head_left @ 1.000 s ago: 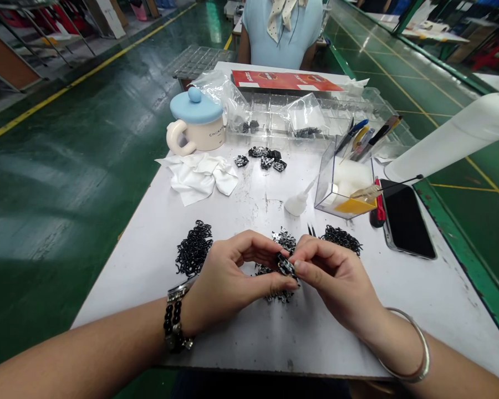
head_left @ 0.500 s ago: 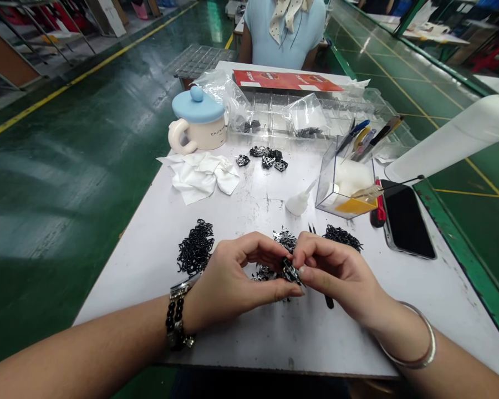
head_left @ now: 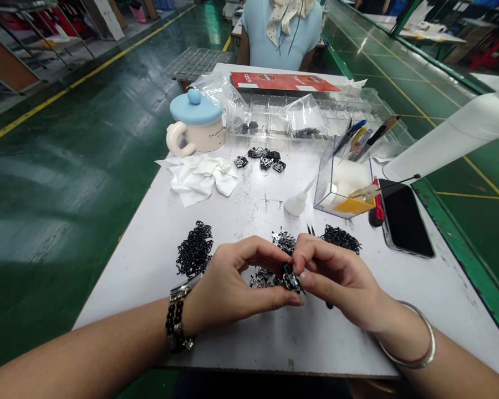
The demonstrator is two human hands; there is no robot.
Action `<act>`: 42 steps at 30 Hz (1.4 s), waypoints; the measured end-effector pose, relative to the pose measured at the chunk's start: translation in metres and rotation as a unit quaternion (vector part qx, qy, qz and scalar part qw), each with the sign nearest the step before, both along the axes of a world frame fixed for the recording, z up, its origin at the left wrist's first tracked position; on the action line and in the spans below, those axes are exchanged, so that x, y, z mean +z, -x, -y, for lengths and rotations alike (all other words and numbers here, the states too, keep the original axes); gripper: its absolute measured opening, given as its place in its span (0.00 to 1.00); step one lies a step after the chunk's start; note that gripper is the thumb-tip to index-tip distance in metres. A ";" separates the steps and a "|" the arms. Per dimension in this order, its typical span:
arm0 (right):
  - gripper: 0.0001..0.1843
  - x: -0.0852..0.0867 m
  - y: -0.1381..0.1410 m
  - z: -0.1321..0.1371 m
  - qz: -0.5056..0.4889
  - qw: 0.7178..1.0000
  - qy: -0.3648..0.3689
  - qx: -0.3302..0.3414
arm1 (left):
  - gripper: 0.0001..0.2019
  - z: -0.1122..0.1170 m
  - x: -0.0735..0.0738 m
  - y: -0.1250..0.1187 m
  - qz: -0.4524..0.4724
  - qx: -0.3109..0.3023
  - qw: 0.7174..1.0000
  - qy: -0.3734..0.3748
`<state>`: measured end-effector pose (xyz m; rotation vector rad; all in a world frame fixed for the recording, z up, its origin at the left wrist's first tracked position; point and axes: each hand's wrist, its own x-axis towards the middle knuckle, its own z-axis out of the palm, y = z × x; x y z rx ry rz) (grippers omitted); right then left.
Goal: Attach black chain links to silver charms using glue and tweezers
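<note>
A small black-and-silver assembly (head_left: 291, 279) is held between the thumb and fingers of my left hand (head_left: 237, 277), above the table. My right hand (head_left: 336, 271) has its thumb and index finger closed at the right edge of this piece; whether a tinier part sits in that pinch is hidden. Beneath my right hand is a pair of dark tweezers (head_left: 310, 229), its tips and one end showing. Behind and under the hands lie loose silver metal pieces (head_left: 283, 240). Black hook-shaped parts (head_left: 194, 248) are heaped left of my left hand, and a pile of small black parts (head_left: 341, 238) is beyond my right.
Several similar assemblies (head_left: 266, 158) lie farther back. Around them are a white cloth (head_left: 202, 180), a lidded mug (head_left: 208, 133), a small squeeze bottle (head_left: 296, 204), a clear pen box (head_left: 345, 188), a phone (head_left: 406, 219) and clear trays (head_left: 270, 113). A person in light blue (head_left: 280, 39) is opposite.
The assembly has tilted slightly between my fingers and shows more of its face. Both hands stay nearly in place, and the view has shifted a little.
</note>
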<state>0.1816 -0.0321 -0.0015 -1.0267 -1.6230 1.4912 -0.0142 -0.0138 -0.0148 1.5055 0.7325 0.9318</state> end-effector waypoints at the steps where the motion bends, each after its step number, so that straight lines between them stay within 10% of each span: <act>1: 0.07 0.000 0.000 0.000 0.004 1.000 -0.005 -0.004 | 0.19 0.000 0.000 0.000 0.002 0.000 1.000 -0.001; 21: 0.01 0.001 0.005 0.007 0.050 0.985 -0.148 -0.076 | 0.26 0.003 -0.005 0.001 0.017 0.021 0.998 -0.059; 34: 0.05 -0.006 0.012 0.007 -0.094 0.987 0.074 -0.108 | 0.18 0.002 -0.001 -0.001 -0.012 0.078 0.994 -0.076; 42: 0.04 -0.009 0.013 0.007 -0.102 0.987 0.058 -0.112 | 0.17 0.001 0.000 -0.002 -0.029 0.090 0.993 -0.069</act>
